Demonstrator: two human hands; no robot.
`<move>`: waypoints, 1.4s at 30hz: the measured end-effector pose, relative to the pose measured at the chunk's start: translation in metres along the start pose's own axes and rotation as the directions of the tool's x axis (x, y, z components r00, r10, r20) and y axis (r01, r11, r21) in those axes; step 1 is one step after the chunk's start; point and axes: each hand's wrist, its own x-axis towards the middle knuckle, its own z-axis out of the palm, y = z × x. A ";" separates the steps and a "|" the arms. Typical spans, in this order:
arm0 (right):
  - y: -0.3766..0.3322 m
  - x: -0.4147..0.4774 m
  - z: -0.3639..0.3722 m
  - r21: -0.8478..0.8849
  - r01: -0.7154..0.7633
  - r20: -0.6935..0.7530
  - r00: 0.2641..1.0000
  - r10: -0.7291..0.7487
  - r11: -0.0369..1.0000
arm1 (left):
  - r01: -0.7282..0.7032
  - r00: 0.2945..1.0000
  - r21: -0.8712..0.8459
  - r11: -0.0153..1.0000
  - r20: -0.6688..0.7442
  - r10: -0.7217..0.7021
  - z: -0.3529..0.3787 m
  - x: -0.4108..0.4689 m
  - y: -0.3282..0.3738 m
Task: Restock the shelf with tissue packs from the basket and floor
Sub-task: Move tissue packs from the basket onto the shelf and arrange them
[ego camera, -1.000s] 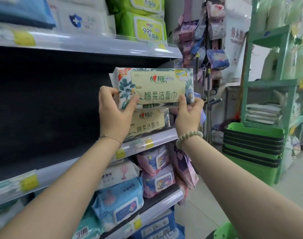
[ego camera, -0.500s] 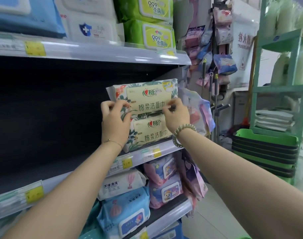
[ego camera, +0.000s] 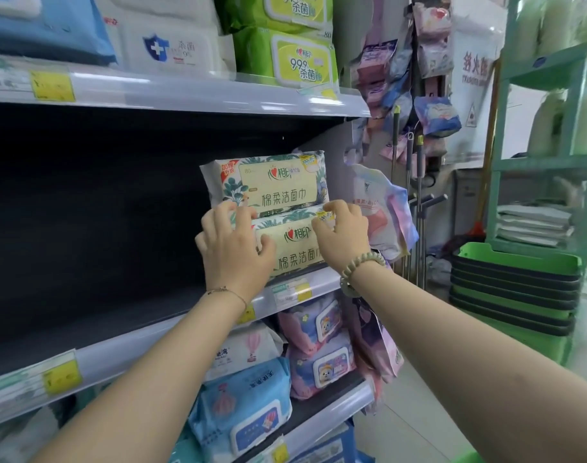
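Two green-and-cream tissue packs with leaf print are stacked at the right end of the middle shelf (ego camera: pixel 118 352). The upper pack (ego camera: pixel 278 185) lies on the lower pack (ego camera: pixel 298 248). My left hand (ego camera: pixel 233 248) rests on the left part of the lower pack, its fingertips at the seam between the two packs. My right hand (ego camera: pixel 343 233) touches the right end of that seam with bent fingers. Neither hand plainly grips a pack. The rest of the middle shelf, to the left, is dark and bare.
Blue, white and green wipe packs (ego camera: pixel 285 55) fill the shelf above; blue and pink packs (ego camera: pixel 245 412) fill the shelf below. Pouches (ego camera: pixel 385 215) hang off the shelf's right end. A stack of green baskets (ego camera: pixel 516 289) stands by a green rack (ego camera: pixel 579 162). A green edge (ego camera: pixel 465 457) shows bottom right.
The upper pack came down from the air onto the lower pack. Both hands slid from its sides down to the seam between the two packs.
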 end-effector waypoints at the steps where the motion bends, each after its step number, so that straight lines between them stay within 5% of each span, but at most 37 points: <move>1: 0.003 -0.003 -0.003 -0.018 0.038 -0.020 0.999 -0.038 0.999 | -0.066 0.998 0.013 0.998 -0.024 0.067 0.002 -0.002 0.005; 7: 0.040 -0.025 -0.020 -0.314 0.275 -0.031 0.954 -0.299 0.909 | -0.395 0.916 0.006 0.918 0.077 0.394 0.026 -0.023 0.044; 12: 0.097 -0.050 -0.035 -0.487 0.240 0.002 0.962 -0.274 0.840 | -0.475 0.841 -0.080 0.876 0.253 0.479 0.062 -0.053 0.071; 17: 0.158 -0.077 -0.051 -0.615 0.140 0.073 0.990 -0.121 0.776 | -0.473 0.753 -0.110 0.874 0.466 0.465 0.101 -0.091 0.101; 30: 0.288 -0.153 -0.093 -0.747 -0.029 0.139 0.970 0.198 0.664 | -0.396 0.503 -0.260 0.881 0.741 0.445 0.202 -0.200 0.168; 38: 0.352 -0.215 -0.091 -0.742 -0.151 0.168 0.901 0.400 0.653 | -0.328 0.269 -0.335 0.883 0.863 0.427 0.248 -0.286 0.190; 42: 0.378 -0.246 -0.085 -0.746 -0.210 0.195 0.838 0.510 0.632 | -0.130 0.123 -0.321 0.938 0.934 0.337 0.269 -0.331 0.200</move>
